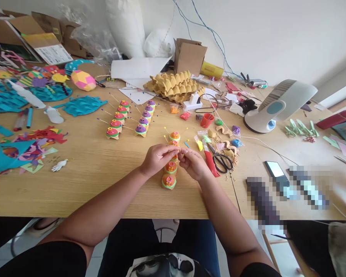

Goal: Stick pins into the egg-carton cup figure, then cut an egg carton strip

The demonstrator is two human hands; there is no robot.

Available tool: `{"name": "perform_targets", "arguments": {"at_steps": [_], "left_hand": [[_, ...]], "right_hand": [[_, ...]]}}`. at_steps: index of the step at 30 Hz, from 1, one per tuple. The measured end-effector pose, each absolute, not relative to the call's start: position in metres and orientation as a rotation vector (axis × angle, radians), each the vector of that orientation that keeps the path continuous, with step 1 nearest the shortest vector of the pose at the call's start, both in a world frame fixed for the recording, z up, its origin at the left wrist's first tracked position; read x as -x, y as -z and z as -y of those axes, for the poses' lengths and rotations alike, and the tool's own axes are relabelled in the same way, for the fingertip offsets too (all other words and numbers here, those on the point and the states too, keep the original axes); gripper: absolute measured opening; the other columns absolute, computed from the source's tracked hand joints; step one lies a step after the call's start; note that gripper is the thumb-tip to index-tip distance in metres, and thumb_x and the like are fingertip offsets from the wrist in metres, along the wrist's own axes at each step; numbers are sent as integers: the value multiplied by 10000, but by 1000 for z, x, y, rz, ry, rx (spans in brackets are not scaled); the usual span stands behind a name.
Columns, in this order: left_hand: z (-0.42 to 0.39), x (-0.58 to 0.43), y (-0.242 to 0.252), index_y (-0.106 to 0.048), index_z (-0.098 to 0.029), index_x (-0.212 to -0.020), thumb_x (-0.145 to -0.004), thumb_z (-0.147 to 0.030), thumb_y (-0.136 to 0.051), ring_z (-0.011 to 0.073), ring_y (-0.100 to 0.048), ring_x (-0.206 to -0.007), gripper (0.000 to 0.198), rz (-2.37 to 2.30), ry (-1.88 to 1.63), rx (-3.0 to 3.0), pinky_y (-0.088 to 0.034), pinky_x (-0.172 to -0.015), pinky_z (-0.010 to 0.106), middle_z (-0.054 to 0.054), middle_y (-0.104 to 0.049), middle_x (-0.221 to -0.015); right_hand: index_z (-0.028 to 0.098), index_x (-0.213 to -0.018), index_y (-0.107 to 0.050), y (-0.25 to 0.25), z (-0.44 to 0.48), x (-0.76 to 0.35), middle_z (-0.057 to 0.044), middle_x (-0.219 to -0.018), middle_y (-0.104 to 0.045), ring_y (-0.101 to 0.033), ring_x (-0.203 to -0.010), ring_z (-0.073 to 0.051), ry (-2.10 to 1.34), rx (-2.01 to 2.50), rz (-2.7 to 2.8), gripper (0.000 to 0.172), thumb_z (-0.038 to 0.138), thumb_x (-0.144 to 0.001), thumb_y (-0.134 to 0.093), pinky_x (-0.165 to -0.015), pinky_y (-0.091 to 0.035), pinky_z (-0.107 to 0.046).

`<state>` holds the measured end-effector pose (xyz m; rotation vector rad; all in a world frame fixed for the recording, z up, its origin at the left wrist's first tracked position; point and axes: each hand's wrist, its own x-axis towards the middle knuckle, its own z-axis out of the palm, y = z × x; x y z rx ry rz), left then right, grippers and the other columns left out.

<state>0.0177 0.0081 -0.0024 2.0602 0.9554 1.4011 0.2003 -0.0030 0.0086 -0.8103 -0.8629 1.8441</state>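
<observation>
Left hand [157, 158] and right hand [193, 164] fingers [170, 152] pinch the orange caterpillar [169, 180], red cup [207, 120] beyond.

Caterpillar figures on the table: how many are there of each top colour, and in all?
Pink-topped caterpillar: 1
Purple-topped caterpillar: 1
Orange-topped caterpillar, at the left hand and right hand: 1
Total: 3
</observation>
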Motion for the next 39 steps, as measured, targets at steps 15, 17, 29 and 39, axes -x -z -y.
{"name": "perform_targets", "arguments": {"at_steps": [15, 17, 29, 39], "left_hand": [[2, -23, 0, -543, -178, -1264, -1028, -372, -448, 108, -452, -580, 320, -916, -1311, -1779, -390, -571, 234, -35, -487, -690], [3, -23, 1, -518, -191, -1190, -1046, -378, -387, 127, -496, -651, 270, -925, -1354, -1766, -424, -628, 253, -8, -525, -763], [-8, -20, 10, -607, -186, -1076, -994, -217, -493, 141, -635, -737, 144, -1171, -1433, -2222, -469, -698, 254, 30, -695, -890], [-18, -14, 17, -642, -201, -1102, -996, -222, -518, 141, -693, -806, 165, -1139, -1444, -2273, -516, -747, 246, 29, -749, -933]], "right_hand": [[207, -727, -520, -6, -4, -214, 59, -590, -361, -254, -542, -87, -1755, 757, 879, 321, 409, -786, -762, -488, -121, -229], [201, -681, -494, -4, -5, -216, 57, -578, -336, -231, -531, -85, -1757, 750, 912, 374, 457, -819, -730, -483, -113, -231], [184, -811, -653, -7, -2, -215, -7, -835, -558, -353, -595, -71, -1823, 740, 810, 299, 407, -738, -838, -462, -167, -205], [199, -732, -553, 0, -6, -216, 68, -626, -319, -241, -552, -76, -1754, 734, 738, 369, 383, -705, -871, -470, -179, -187]]}}
